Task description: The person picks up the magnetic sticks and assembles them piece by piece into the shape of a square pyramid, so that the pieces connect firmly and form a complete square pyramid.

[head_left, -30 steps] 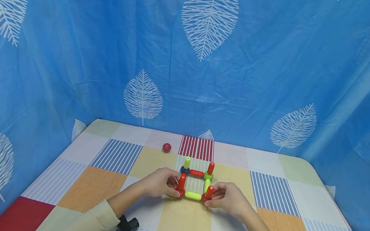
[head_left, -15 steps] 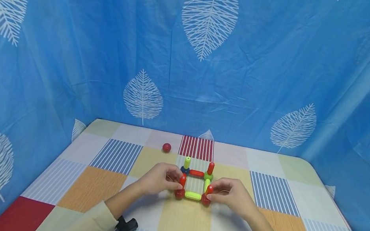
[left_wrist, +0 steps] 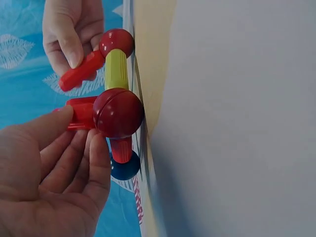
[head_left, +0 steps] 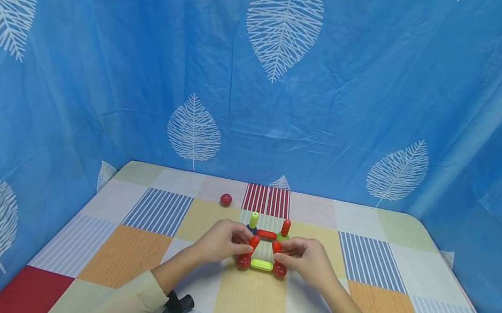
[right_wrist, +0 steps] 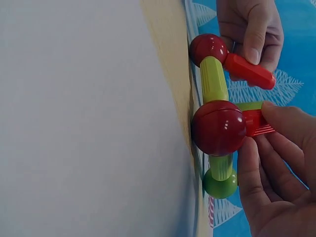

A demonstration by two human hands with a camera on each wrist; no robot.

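A square frame of balls and ribbed rods stands on the table. At its near corners are two red balls, the left one [head_left: 243,262] and the right one [head_left: 280,270], joined by a yellow-green rod [head_left: 262,265]. My left hand [head_left: 222,241] pinches the left red rod [left_wrist: 83,113] rising from its ball. The right red rod [right_wrist: 256,122] is pinched between the thumb and fingers of my right hand [head_left: 306,259]. Both rods lean inward toward each other. Behind, a blue ball [left_wrist: 124,168] and a green ball [right_wrist: 220,183] carry upright rods; a red rod [head_left: 267,234] links them.
A loose red ball [head_left: 226,200] lies farther back, left of the frame. The table [head_left: 253,303] has a patchwork cloth. Blue curtains [head_left: 336,109] with white leaves enclose its back and sides.
Both hands have shifted from the near red balls up to the red rods on them. These rods, upright before, now tilt toward each other. The loose ball has stayed still.
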